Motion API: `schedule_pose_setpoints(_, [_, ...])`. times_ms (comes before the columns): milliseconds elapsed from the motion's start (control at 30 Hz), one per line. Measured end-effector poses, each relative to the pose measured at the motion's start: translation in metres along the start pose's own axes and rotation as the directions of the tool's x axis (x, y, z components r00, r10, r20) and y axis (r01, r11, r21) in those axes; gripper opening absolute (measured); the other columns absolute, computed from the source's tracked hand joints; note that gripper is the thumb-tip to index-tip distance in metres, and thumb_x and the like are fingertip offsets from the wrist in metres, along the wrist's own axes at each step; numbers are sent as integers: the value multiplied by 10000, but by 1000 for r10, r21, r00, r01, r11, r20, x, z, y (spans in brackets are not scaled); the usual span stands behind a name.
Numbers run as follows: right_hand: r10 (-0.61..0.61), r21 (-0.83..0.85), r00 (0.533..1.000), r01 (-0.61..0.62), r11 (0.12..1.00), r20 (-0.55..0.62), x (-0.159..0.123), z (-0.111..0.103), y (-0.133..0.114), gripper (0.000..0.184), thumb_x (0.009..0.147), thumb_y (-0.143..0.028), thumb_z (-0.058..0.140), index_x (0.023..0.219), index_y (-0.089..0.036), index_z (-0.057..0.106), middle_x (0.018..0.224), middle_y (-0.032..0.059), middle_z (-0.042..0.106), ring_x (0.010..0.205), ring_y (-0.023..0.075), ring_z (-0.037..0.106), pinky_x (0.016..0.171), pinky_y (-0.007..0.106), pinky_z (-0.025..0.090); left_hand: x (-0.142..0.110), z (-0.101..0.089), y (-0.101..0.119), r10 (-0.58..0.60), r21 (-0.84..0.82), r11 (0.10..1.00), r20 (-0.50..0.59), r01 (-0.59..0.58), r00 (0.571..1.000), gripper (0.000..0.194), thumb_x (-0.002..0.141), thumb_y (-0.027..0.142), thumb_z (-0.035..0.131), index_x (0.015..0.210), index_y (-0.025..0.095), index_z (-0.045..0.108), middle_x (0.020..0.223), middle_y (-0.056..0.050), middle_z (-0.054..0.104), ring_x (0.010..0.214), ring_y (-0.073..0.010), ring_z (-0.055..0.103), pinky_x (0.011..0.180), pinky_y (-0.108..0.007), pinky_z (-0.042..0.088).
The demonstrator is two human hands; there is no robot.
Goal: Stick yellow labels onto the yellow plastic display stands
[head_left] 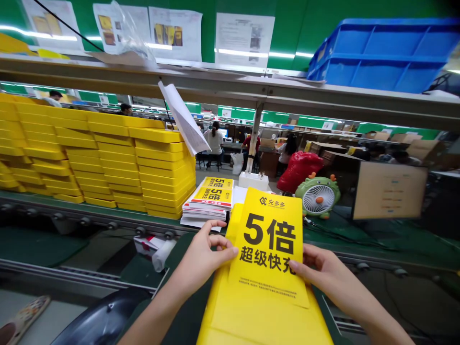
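A yellow printed card [269, 249] with large black characters is held upright between both hands, above a stack of flat yellow packaging [262, 321] lying in front of me. My left hand [204, 261] pinches the card's left edge with thumb and fingers. At the card's right edge my right hand [319, 268] grips it, thumb on the printed face. Just behind the left hand lies a pile of similar printed leaflets [210, 201].
Tall stacks of yellow trays [108, 158] fill the left along a conveyor rail [89, 221]. A small green fan [318, 195], a red bag [298, 168] and a brown board [390, 190] stand to the right. A blue crate [384, 52] sits on the overhead shelf. People work in the background.
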State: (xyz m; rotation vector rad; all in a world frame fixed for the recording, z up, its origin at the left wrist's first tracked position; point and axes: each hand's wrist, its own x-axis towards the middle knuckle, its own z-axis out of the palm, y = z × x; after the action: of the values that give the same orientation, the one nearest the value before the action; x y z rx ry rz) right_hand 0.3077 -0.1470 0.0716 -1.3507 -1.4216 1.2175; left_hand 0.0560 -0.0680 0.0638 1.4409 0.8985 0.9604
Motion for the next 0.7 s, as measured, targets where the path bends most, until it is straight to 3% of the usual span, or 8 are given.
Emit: schedule_pose_setpoints(700, [-23,-77,999,20,997,-43,-1,0,-4,467,759,-510,620,1103,-194,634,981,84,693,873,255,633,834,419,525,4,-1,-8,-10,-43,999,29,11,1000,542,700,260,718,1123,217,383,688,48,606,640,-118,498,621,-236,366])
